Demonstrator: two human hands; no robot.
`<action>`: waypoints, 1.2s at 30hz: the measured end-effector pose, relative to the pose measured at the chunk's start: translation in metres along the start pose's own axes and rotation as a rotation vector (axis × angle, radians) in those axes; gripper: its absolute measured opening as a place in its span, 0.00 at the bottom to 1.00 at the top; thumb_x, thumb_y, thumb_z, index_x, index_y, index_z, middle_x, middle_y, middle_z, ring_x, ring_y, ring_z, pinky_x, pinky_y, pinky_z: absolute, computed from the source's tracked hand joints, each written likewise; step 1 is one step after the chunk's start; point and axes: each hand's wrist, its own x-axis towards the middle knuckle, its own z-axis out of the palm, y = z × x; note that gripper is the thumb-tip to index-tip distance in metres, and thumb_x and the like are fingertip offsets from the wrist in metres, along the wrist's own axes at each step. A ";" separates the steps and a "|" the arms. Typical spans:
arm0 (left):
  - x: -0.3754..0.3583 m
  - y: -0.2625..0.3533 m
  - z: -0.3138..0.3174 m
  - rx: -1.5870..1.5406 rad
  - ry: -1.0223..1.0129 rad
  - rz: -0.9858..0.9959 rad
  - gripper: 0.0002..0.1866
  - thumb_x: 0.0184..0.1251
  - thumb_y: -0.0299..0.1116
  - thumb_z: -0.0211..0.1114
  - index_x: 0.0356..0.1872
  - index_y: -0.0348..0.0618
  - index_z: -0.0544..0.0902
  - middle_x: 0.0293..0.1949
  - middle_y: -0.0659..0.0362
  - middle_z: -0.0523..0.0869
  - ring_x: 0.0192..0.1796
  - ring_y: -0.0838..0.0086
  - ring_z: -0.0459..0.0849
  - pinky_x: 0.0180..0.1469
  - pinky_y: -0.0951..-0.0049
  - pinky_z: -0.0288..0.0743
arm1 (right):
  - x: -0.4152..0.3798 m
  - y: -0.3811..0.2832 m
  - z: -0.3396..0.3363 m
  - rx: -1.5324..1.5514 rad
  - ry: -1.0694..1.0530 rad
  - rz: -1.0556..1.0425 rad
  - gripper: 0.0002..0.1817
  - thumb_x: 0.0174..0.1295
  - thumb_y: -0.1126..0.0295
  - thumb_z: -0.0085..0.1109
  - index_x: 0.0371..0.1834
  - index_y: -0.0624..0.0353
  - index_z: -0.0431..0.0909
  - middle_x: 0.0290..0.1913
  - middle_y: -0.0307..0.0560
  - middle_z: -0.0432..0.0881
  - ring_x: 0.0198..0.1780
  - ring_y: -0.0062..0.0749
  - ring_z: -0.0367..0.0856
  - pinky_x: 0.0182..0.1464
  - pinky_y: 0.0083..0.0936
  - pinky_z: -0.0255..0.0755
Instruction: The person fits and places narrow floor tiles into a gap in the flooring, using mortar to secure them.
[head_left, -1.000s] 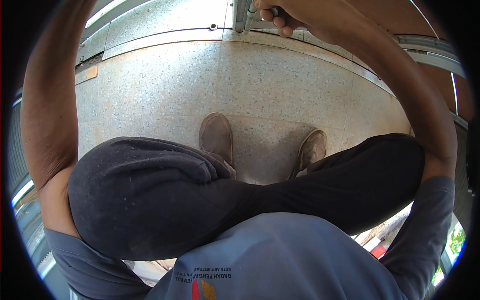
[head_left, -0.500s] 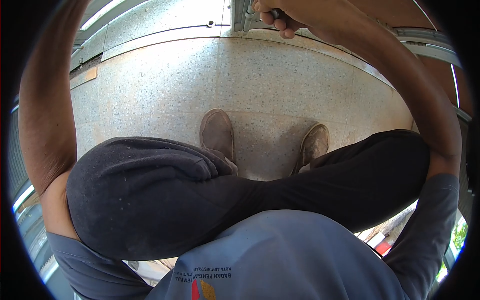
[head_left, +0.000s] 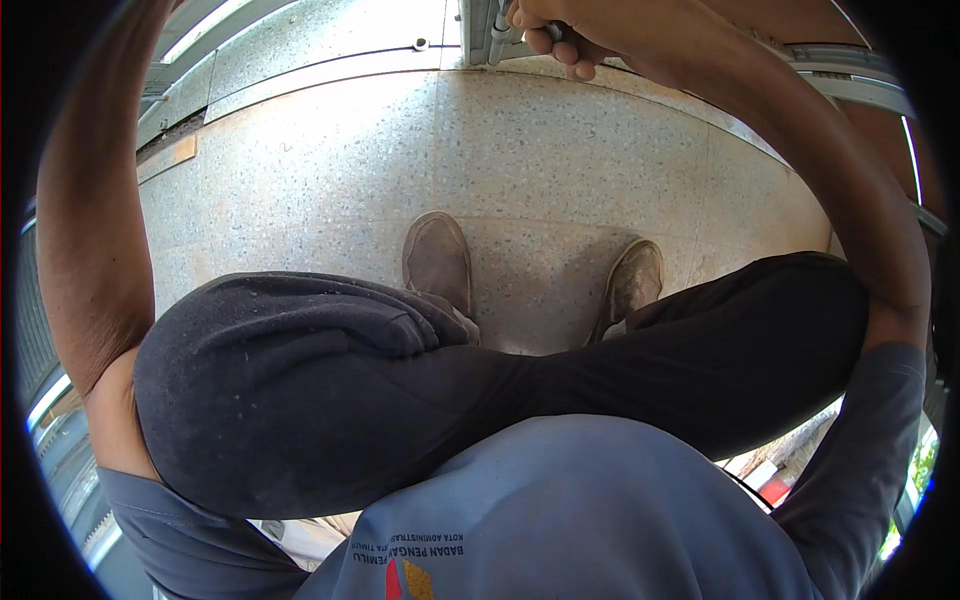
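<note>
A slim grey metal tool (head_left: 551, 30) sits at the top edge of the view, clasped in the right hand (head_left: 570, 25), so only a short stub shows between the curled fingers (head_left: 583, 68). It lies against the upright grey metal frame (head_left: 485, 30), just above the speckled floor.

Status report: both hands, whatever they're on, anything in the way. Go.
Right hand shut on grey tool at metal frame, top edge. Left hand out of view, arm raised. Speckled floor below, both shoes planted; nothing blocking.
</note>
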 end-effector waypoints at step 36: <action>-0.014 -0.019 -0.009 -0.013 0.059 -0.032 0.38 0.59 0.52 0.79 0.63 0.33 0.80 0.55 0.44 0.87 0.55 0.58 0.87 0.55 0.60 0.85 | 0.047 -0.007 -0.007 0.450 0.239 0.203 0.09 0.67 0.74 0.56 0.31 0.69 0.80 0.28 0.48 0.79 0.27 0.31 0.75 0.33 0.28 0.73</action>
